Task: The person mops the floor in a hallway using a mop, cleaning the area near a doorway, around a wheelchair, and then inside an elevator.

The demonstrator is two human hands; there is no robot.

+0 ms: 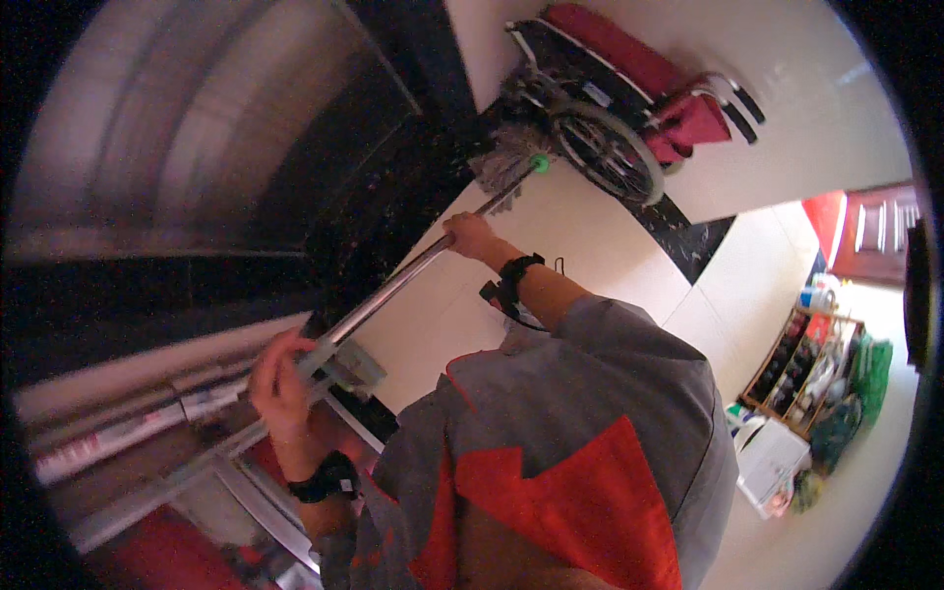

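Note:
My right hand (470, 237) is closed around the metal pole (398, 286) of a mop, partway along it. The pole slants from lower left to upper right, ending at a round green fitting (540, 163) and a greyish, spread mop head (501, 162) on the floor near the wheelchair's wheel. My left hand (282, 380) is blurred beside the pole's near end, its fingers partly curled; whether it grips the pole is unclear. Both wrists wear black bands.
A folded wheelchair (605, 147) with red fabric stands against the wall beyond the mop head. Black stone trim (369, 199) borders the pale tiles. A metal frame (251, 494) and long boxes (110, 446) lie lower left. A compartmented rack (793, 369) and a white box (771, 461) stand right.

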